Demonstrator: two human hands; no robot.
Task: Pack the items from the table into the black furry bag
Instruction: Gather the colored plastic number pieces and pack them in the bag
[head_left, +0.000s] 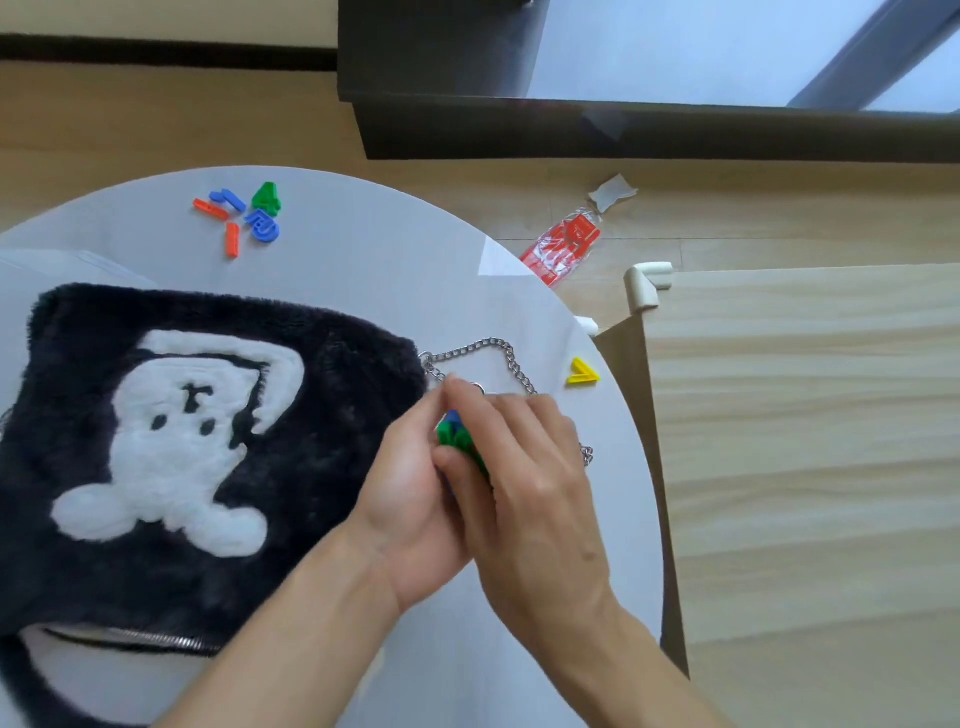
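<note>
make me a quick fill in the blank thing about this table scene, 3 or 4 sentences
1. The lone piece near the table's right edge is coloured ____.
2. The black furry bag bears a figure coloured ____.
3. The strap at the bag's right side is a metal ____.
4. Both hands, left hand and right hand, close together on small pieces coloured blue and ____.

Missing words: yellow; white; chain; green

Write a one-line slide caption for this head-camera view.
Both hands gather green and blue pieces beside the black furry bag; more pieces wait.
</note>
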